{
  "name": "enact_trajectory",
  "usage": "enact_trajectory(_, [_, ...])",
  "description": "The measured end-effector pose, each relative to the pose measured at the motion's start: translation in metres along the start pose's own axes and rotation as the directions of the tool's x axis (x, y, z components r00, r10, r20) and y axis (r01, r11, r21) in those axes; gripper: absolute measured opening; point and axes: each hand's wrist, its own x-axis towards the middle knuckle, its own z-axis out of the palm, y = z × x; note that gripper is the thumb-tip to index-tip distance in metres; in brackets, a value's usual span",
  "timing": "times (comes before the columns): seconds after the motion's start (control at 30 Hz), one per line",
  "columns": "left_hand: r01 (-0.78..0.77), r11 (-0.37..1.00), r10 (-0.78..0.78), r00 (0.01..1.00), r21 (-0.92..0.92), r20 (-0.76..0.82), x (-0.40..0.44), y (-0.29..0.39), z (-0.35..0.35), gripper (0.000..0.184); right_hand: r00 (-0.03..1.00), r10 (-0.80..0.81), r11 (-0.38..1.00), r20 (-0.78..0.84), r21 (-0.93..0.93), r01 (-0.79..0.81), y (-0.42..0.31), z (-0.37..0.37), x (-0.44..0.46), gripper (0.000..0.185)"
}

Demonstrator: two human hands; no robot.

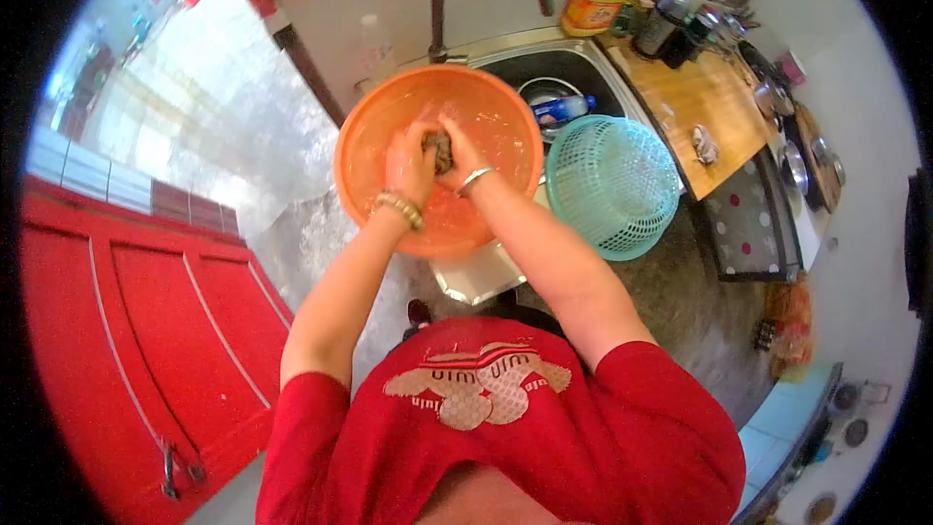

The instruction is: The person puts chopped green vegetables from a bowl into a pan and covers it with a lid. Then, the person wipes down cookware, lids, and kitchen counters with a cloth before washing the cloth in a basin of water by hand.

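Inside a large orange basin (364, 151) with water in it, my left hand (408, 163) and my right hand (464, 148) are cupped together. Between them they press a dark grey-brown clump (439, 151), mottled and wet-looking; its kind cannot be made out. The fingers of both hands curl round it from either side, and their tips are partly hidden. A beaded bracelet circles my left wrist, a pale bangle my right. Just right of the basin, a turquoise plastic colander (614, 185) lies at the sink's front edge.
Behind the basin rises a dark curved faucet (437, 0). The metal sink (510, 66) holds a pan and a blue bottle (564, 109). A yellow jug (595, 2) and several jars stand near a wooden board (719, 102). A red door (146, 331) is at left.
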Motion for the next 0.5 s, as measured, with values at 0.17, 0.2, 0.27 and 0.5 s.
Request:
enact_trajectory(0.17, [-0.089, 0.968, 0.116, 0.988, 0.234, -0.101, 0.010, -0.002, -0.012, 0.033, 0.976, -0.213, 0.960, 0.044, -0.178, 0.218, -0.018, 0.019, 0.000, 0.001])
enact_trajectory(0.2, [-0.174, 0.948, 0.198, 0.978, 0.265, -0.064, 0.006, 0.000, -0.007, 0.036, 0.965, -0.239, 0.942, 0.106, -0.216, 0.257, -0.021, 0.006, 0.012, 0.017])
enact_trajectory(0.27, [-0.204, 0.940, 0.202, 0.979, 0.275, 0.037, -0.007, -0.001, 0.004, 0.049, 0.967, -0.254, 0.932, 0.019, -0.262, 0.250, -0.021, 0.005, 0.017, 0.013])
enact_trajectory(0.5, [-0.029, 0.967, 0.029, 1.000, 0.251, 0.005, -0.029, 0.001, 0.016, 0.052, 0.951, -0.251, 0.905, -0.183, -0.394, 0.163, 0.003, 0.019, 0.010, 0.038])
